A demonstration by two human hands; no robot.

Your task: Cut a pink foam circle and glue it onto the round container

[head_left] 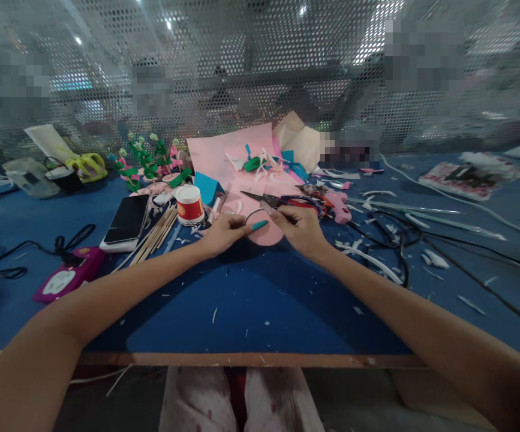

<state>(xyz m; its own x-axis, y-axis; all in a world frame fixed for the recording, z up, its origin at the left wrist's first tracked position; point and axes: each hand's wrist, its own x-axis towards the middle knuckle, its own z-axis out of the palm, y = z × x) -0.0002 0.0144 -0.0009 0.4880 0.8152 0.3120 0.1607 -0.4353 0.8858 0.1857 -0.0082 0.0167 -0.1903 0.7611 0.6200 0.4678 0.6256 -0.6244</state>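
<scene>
My left hand (224,233) pinches the left edge of a round pink paper disc (266,236) just above the table. A long teal nail on its thumb lies across the disc. My right hand (302,228) is closed at the disc's upper right edge, thumb and finger pressed together there. A thin dark line curves along the disc's upper rim. Right behind my right hand are scissors (260,197), blades pointing left and handles partly hidden; whether they touch the hand I cannot tell. A red and white tub (190,207) stands beyond my left hand.
Pink sheets (228,147) and paper scraps lie at the back. Paper flowers (149,159), a phone (127,221), wooden sticks (155,235) and a purple device (69,273) are left. A pink glue gun (338,207) and black cables (401,252) lie right. Perforated metal (251,84) rises behind.
</scene>
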